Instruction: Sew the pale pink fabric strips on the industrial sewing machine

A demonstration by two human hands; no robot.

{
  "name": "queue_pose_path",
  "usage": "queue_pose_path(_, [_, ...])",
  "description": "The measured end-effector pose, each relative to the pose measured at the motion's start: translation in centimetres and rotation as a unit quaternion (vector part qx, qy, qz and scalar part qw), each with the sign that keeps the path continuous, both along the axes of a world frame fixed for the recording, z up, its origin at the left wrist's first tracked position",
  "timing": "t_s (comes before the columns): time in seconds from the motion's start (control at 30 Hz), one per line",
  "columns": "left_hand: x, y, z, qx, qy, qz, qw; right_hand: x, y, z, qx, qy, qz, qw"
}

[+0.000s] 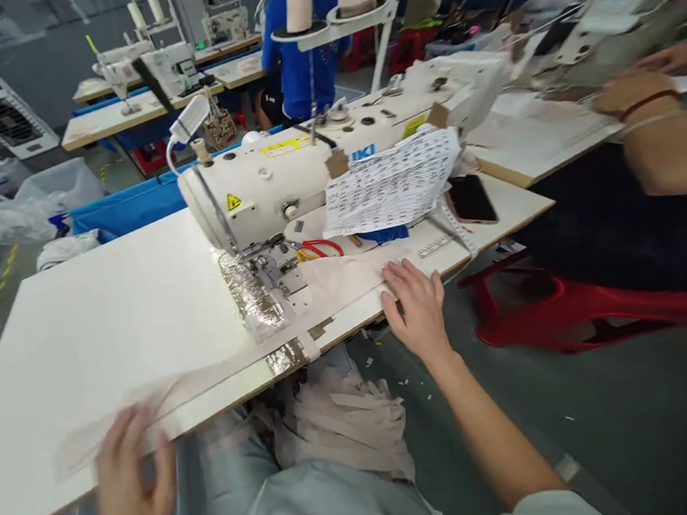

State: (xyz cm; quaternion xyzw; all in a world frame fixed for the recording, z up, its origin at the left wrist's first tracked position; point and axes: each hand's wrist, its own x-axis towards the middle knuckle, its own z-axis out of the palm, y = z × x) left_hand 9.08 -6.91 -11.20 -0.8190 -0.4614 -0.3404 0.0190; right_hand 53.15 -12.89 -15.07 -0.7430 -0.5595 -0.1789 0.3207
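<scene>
Loosely spread, the right hand rests by a long, pale-pink fabric strip; whether the blurred left hand grips it, I cannot tell.

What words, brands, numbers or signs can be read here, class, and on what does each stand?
"UKI": blue letters on the white sewing machine.
Yellow warning triangle: same machine, symbol unclear.
Too small or blurred: yellow label, printed sheet, any other print.

Behind the right part of the fabric strip, passage is blocked by the sewing machine and, farther right, by a phone; to the machine's left, wide room is left across the desk
</scene>
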Motion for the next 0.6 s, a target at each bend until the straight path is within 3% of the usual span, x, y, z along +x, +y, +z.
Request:
queue_pose_path(0.1, [3.2,0.6,-0.1,-0.031,0.086,-0.088,0.992,-1.2,-0.1,-0.1,-0.046,-0.016,0.091,0.995])
queue_pose_path(0.17, [3.6,1.3,-0.5,-0.027,0.138,-0.099,0.985,-1.5,-0.5,-0.2,-0.062,-0.032,0.129,0.989])
queue_pose_path(0.23, [2.4,1.8,-1.0,-0.005,0.153,-0.091,0.984,-1.7,-1.0,-0.3,-0.048,-0.044,0.133,0.989])
queue_pose_path(0.37, [-2.4,0.8,-2.6,0.053,0.079,-0.085,0.992,-3.7,-2.3,-0.3,0.014,-0.051,0.121,0.991])
queue_pose_path(0.43, [-5.1,-0.5,-4.1,0.070,0.049,-0.042,0.995,-6.0,-2.9,-0.4,0.022,-0.037,0.147,0.988])
queue_pose_path(0.5, [-7.6,-2.0,-6.3,0.047,0.047,0.042,0.997,-8.7,-3.3,-1.0,0.002,-0.003,0.202,0.979])
queue_pose_path(0.6, [-10.4,-4.2,-10.0,-0.090,0.063,0.154,0.982,-11.8,-4.1,-2.7,-0.082,0.064,0.279,0.955])
